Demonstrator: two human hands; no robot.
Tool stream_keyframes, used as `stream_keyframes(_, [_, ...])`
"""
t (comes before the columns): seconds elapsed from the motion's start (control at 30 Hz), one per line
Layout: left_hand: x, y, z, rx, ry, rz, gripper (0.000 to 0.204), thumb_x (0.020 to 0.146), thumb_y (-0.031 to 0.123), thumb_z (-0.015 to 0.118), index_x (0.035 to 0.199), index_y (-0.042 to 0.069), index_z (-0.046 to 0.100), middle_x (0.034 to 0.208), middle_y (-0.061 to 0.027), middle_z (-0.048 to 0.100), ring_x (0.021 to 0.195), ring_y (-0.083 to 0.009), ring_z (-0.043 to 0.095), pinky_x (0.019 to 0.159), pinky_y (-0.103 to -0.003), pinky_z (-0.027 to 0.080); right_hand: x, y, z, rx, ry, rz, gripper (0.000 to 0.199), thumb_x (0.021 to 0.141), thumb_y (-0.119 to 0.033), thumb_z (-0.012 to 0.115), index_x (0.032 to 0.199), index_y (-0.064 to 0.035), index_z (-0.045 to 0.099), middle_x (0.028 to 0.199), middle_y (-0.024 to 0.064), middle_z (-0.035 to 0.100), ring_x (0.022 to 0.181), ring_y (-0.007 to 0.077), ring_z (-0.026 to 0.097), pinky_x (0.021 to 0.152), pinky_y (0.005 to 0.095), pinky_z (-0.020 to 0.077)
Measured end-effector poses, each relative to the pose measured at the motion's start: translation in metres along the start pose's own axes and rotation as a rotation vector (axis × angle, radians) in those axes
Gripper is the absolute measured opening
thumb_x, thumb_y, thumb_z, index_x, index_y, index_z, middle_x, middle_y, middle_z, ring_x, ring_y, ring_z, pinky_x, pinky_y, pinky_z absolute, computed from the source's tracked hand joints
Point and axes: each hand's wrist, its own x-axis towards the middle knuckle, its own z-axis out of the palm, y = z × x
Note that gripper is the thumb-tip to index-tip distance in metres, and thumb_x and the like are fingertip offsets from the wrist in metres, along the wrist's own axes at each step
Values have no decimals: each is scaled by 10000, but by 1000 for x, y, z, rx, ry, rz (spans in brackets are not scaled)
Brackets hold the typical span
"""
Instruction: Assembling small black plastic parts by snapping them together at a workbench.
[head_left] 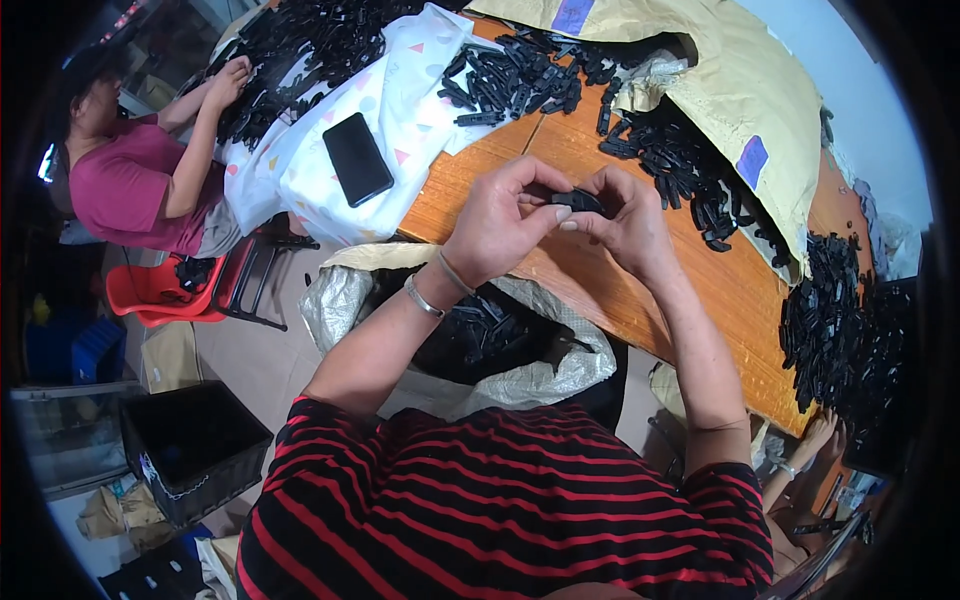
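Between the fingertips of both my hands is a small black plastic part (578, 201), held above the wooden table (590, 275). My left hand (508, 215) pinches it from the left with thumb and fingers. From the other side my right hand (630, 222) grips it too, thumb tips nearly meeting. Much of the part hides behind my fingers, so its exact kind does not show. Below my forearms an open woven sack (560, 385) holds more black parts (485, 325). Loose black plastic parts (660, 155) spill from a large paper sack (750, 90) beyond my right hand.
A black phone (357, 160) lies on a patterned white cloth (285, 190) at the left. There a co-worker in a magenta shirt (130, 180) handles black parts. Another person's hand (818, 435) is at the right pile (830, 320). A black crate (195, 450) stands on the floor.
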Motion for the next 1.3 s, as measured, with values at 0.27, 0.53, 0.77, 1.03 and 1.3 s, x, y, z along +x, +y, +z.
stream_keyframes(0.27, [-7, -2, -1, -51, -3, 53, 507, 818, -99, 604, 1288, 0, 443, 956, -84, 622, 877, -113, 626, 783, -251, 527, -10, 10, 9, -1, 30, -25, 277, 751, -68, 802, 854, -6, 552, 742, 3, 597, 651, 60, 585, 561, 215, 496])
stream_keyframes(0.53, [-13, -3, -1, -260, 24, -62, 691, 836, -111, 589, 1435, 37, 276, 969, -91, 595, 859, -107, 602, 751, -237, 512, -18, 8, 13, 57, -25, 29, 289, 751, -79, 807, 919, -9, 583, 796, -15, 607, 704, 42, 567, 600, 207, 471])
stream_keyframes(0.77, [-26, 1, -4, -250, -38, -114, 630, 857, -72, 609, 1411, 6, 319, 995, -80, 618, 907, -101, 600, 802, -212, 487, -29, 5, 23, 53, 43, -1, 263, 756, -144, 817, 852, -21, 605, 723, -39, 580, 660, 34, 513, 562, 208, 415])
stream_keyframes(1.03, [-84, 26, -56, 263, -378, -356, 406, 806, -61, 658, 1194, 5, 564, 941, -49, 649, 843, -89, 595, 751, -220, 476, -4, 34, -3, 135, -210, -52, 197, 804, -166, 757, 918, -31, 670, 815, 17, 659, 729, 93, 608, 637, 253, 476])
stream_keyframes(1.3, [19, -3, -71, 658, 142, 22, 208, 834, 45, 661, 1041, 27, 654, 903, -97, 665, 793, -163, 641, 701, -286, 498, 55, 95, -44, -963, 259, -130, 293, 755, -109, 720, 1020, -56, 608, 978, 142, 566, 831, 363, 617, 659, 446, 508])
